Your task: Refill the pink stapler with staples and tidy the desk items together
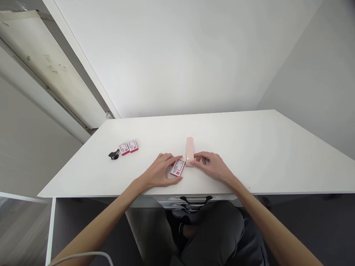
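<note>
A pale pink stapler [189,149] stands on the white desk, its long side pointing away from me. My right hand [212,165] is closed at its near end, with the thumb on the front and the fingertips against the right side. Just left of the stapler lies a small white and red box [178,168], tilted at an angle. Around this box curves my left hand [162,171], its index finger by the upper edge and its thumb spread apart below. What the box holds is hidden.
Two similar red and white boxes, a left one [124,148] and a right one [133,145], sit farther left. A black staple remover [114,154] lies beside them. Drawers with black handles [196,200] are under the desk's front edge, and a white wall [180,59] rises behind.
</note>
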`<state>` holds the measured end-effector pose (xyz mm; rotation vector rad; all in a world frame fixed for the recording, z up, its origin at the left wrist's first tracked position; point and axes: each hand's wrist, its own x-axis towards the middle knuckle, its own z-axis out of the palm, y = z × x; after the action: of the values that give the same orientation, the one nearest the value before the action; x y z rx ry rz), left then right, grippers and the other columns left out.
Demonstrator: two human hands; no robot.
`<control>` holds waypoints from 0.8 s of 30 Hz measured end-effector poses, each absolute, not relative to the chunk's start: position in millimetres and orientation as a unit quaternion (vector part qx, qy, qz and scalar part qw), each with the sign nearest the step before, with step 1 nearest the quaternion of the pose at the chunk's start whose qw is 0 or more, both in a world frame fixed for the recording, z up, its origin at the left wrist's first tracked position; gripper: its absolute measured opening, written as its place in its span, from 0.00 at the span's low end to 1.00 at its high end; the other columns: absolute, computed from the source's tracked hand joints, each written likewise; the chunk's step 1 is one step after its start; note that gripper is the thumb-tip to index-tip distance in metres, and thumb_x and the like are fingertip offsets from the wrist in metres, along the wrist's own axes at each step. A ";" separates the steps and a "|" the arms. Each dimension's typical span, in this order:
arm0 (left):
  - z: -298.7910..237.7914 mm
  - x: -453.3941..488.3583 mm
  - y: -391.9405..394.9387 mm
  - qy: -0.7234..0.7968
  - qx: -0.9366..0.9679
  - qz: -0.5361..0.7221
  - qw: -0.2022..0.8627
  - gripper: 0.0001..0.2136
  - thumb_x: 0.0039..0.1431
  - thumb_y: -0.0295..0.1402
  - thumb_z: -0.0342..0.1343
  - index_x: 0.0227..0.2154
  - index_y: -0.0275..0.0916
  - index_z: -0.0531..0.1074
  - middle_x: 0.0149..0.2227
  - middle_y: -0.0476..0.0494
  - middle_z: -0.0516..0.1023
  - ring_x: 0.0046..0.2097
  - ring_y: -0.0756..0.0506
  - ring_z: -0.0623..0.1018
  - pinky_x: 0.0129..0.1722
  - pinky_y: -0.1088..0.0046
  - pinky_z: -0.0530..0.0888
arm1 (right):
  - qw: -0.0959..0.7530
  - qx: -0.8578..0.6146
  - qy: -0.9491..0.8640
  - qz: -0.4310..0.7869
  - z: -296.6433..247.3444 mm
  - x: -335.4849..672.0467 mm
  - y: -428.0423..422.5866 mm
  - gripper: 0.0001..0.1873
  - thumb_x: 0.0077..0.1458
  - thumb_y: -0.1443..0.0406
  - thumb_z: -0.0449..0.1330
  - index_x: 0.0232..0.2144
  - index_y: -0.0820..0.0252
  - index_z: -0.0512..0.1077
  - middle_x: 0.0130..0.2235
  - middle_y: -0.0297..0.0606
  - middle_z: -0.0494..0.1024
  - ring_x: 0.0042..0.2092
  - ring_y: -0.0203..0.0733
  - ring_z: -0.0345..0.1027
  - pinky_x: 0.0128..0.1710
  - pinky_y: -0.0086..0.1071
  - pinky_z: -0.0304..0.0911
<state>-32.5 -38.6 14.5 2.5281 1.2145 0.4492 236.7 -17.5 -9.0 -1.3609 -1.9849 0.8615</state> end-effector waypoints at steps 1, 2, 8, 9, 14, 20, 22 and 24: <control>14.0 -31.7 -38.1 0.417 0.882 0.158 0.151 0.33 0.60 0.48 0.62 0.67 0.45 0.66 0.48 0.39 0.76 0.52 0.37 0.75 0.58 0.56 0.68 | 0.289 -0.507 -0.744 0.325 -8.6 236.7 -17.6 0.28 0.59 0.39 0.59 0.44 0.51 0.82 0.37 0.37 0.83 0.35 0.44 0.69 0.37 0.37 0.65; 13.3 -31.2 -37.4 0.414 0.884 0.158 0.151 0.33 0.60 0.49 0.62 0.66 0.45 0.67 0.48 0.40 0.76 0.51 0.37 0.75 0.58 0.56 0.68 | 0.291 -0.504 -0.745 0.327 -7.9 236.6 -17.8 0.28 0.59 0.39 0.59 0.44 0.51 0.82 0.37 0.37 0.83 0.35 0.44 0.69 0.37 0.37 0.65; 4.5 -29.5 -29.2 0.456 0.863 0.173 0.134 0.34 0.60 0.56 0.62 0.64 0.43 0.69 0.50 0.39 0.77 0.51 0.37 0.75 0.56 0.56 0.68 | 0.295 -0.508 -0.740 0.326 -2.8 235.1 -20.2 0.27 0.57 0.38 0.62 0.42 0.50 0.83 0.35 0.36 0.82 0.34 0.43 0.68 0.35 0.36 0.62; 2.8 -28.5 -27.5 0.465 0.858 0.177 0.129 0.34 0.60 0.56 0.62 0.63 0.43 0.70 0.49 0.39 0.77 0.51 0.37 0.76 0.56 0.56 0.68 | 0.296 -0.509 -0.739 0.326 -2.5 235.0 -20.5 0.27 0.56 0.38 0.62 0.42 0.51 0.83 0.35 0.37 0.82 0.34 0.44 0.68 0.35 0.36 0.63; -2.3 -19.9 -21.1 0.479 0.846 0.198 0.122 0.34 0.60 0.57 0.61 0.63 0.42 0.69 0.43 0.43 0.77 0.47 0.38 0.77 0.54 0.56 0.68 | 0.292 -0.508 -0.745 0.319 -4.7 236.2 -19.7 0.25 0.59 0.41 0.61 0.43 0.51 0.83 0.37 0.37 0.83 0.35 0.44 0.69 0.38 0.38 0.64; -1.7 -16.3 -19.3 0.489 0.833 0.212 0.149 0.32 0.60 0.55 0.63 0.61 0.42 0.70 0.43 0.44 0.80 0.46 0.40 0.77 0.52 0.58 0.68 | 0.296 -0.509 -0.743 0.319 -7.4 237.6 -18.2 0.22 0.64 0.45 0.57 0.42 0.50 0.83 0.39 0.35 0.84 0.36 0.43 0.70 0.39 0.37 0.63; -1.9 -17.1 -19.0 0.482 0.835 0.213 0.159 0.32 0.60 0.54 0.64 0.61 0.43 0.69 0.42 0.45 0.79 0.45 0.40 0.77 0.52 0.59 0.69 | 0.299 -0.512 -0.737 0.323 -8.4 237.9 -17.8 0.23 0.65 0.45 0.55 0.41 0.50 0.83 0.38 0.35 0.84 0.36 0.43 0.70 0.38 0.37 0.62; -2.8 -17.8 -18.7 0.479 0.836 0.212 0.163 0.32 0.60 0.54 0.65 0.61 0.44 0.68 0.42 0.46 0.79 0.44 0.41 0.77 0.52 0.59 0.69 | 0.309 -0.514 -0.730 0.329 -10.1 238.5 -17.3 0.23 0.66 0.46 0.54 0.40 0.51 0.83 0.37 0.35 0.84 0.35 0.43 0.70 0.38 0.37 0.61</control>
<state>-17.8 -18.7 -2.8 2.3861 1.3651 0.6037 238.5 -17.3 -10.1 -1.3586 -1.9281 0.8689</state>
